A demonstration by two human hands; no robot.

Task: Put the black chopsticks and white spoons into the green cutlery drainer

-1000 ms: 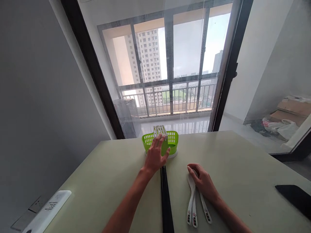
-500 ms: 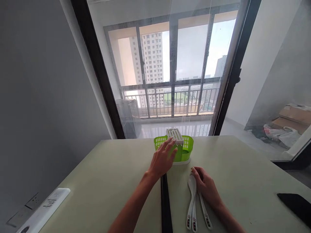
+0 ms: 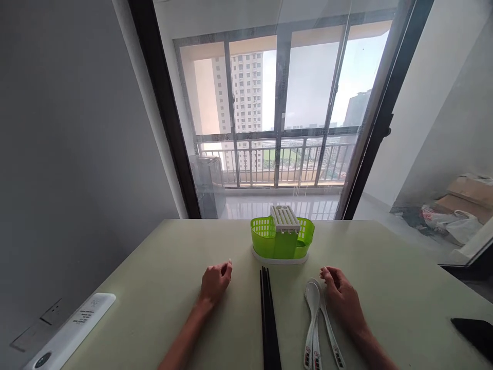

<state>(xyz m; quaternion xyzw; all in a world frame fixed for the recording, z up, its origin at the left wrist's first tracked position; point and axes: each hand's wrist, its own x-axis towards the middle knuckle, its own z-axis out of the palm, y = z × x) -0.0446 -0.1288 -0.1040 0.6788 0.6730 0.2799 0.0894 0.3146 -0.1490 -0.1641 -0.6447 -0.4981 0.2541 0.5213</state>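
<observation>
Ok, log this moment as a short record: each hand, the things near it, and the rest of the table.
left hand: loosely curled, resting on the table, holding nothing
right hand: curled, resting beside the white spoons, grip on them not clear
chopsticks: black, lying between the hands
holder: green slotted basket with white insert, upright beyond the chopsticks
left edge: white power strip
right edge: dark flat object

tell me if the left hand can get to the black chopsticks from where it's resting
Probably yes. The left hand rests curled on the table, just left of the black chopsticks, with only bare tabletop between them. The green holder stands farther back and the white spoons lie on the chopsticks' far side.
</observation>
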